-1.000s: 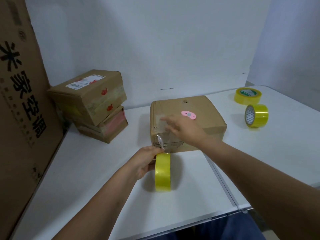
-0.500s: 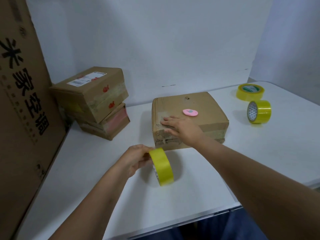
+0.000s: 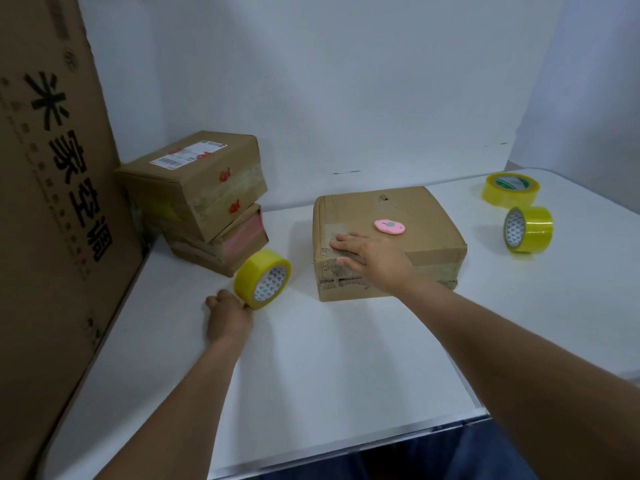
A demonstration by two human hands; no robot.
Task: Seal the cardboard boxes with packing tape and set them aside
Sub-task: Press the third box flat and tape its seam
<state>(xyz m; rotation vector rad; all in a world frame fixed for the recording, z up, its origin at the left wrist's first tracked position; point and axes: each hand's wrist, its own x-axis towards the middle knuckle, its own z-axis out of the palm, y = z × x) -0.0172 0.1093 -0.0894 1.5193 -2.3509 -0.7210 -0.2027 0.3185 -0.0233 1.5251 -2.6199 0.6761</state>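
- With the tape strip now severed, the left hand (image 3: 228,318) has carried the tape roll (image 3: 262,283) leftward, fingers gripping its rim.
- Right hand (image 3: 372,259) presses flat, fingers extended, on the box (image 3: 415,244); sealing appears nearly complete.

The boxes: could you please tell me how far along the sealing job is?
Done: two boxes stacked at the left. In hand: right hand presses tape flat on the middle box; left hand holds the tape roll on the table. Left: moving that box aside.
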